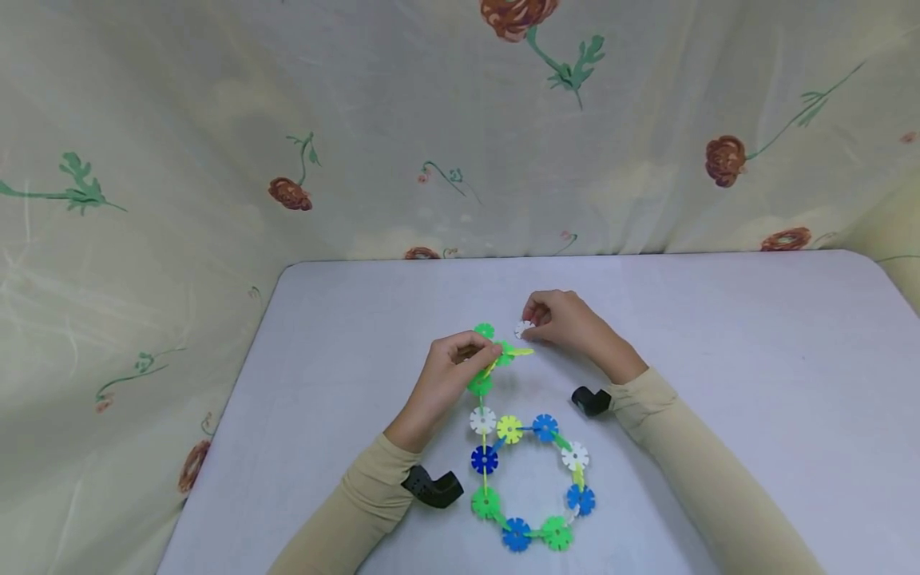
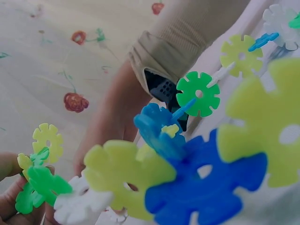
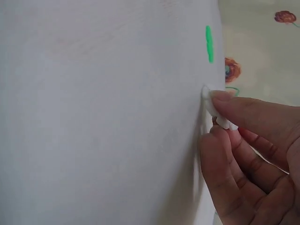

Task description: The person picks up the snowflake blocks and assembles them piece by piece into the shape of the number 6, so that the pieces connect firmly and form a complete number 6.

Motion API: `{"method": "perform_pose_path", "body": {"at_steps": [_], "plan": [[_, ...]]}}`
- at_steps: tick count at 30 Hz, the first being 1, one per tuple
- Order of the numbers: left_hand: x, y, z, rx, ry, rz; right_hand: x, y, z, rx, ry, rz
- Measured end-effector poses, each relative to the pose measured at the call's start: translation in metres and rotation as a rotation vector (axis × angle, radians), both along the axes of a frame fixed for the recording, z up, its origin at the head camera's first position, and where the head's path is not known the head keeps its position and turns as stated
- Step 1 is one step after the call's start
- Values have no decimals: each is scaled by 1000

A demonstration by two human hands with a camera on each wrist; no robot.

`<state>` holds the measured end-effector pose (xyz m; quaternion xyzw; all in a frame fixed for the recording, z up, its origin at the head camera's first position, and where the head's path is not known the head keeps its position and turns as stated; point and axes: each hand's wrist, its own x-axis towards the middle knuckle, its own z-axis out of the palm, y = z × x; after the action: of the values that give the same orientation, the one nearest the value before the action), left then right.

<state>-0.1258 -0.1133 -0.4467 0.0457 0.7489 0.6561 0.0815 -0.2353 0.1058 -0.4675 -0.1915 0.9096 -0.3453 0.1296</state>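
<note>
My left hand [image 1: 449, 367] pinches the upper end of a chain of flower-shaped interlocking plastic discs, near a green disc [image 1: 480, 385]. A yellow disc [image 1: 521, 351] juts right, edge-on, beside the thumb. Below, the chain joins a ring of blue, green, yellow and white discs, with a dark blue disc [image 1: 485, 460] on its left side. In the left wrist view, another dark blue disc [image 2: 201, 187] looms close, partly blurred. My right hand [image 1: 571, 323] pinches a white disc [image 1: 523, 328] between thumb and fingers, just right of the chain's top; the right wrist view shows this white disc [image 3: 209, 103] nearly edge-on.
A green disc [image 1: 485, 330] is just beyond the left fingers; whether it joins the chain is unclear. The white table [image 1: 755, 383] ends at a flowered curtain [image 1: 611, 160] behind. Black wrist mounts [image 1: 434, 487] hang near both sleeves, close to the ring.
</note>
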Motion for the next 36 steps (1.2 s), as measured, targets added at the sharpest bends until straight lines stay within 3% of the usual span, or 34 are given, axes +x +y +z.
{"method": "perform_pose_path", "body": {"at_steps": [6,14,20,36], "plan": [[1,0,-1,8,-2,-6,15,17,3,-48,33,-27],[0,1,-2,-5,4,-3,40,40,13,-331,-169,-72],[0,1,-4,-3,11,-7,56,48,21,-467,-241,-98],[0,-1,-3,-11,23,-5,70,37,31,-517,-193,-48]]}}
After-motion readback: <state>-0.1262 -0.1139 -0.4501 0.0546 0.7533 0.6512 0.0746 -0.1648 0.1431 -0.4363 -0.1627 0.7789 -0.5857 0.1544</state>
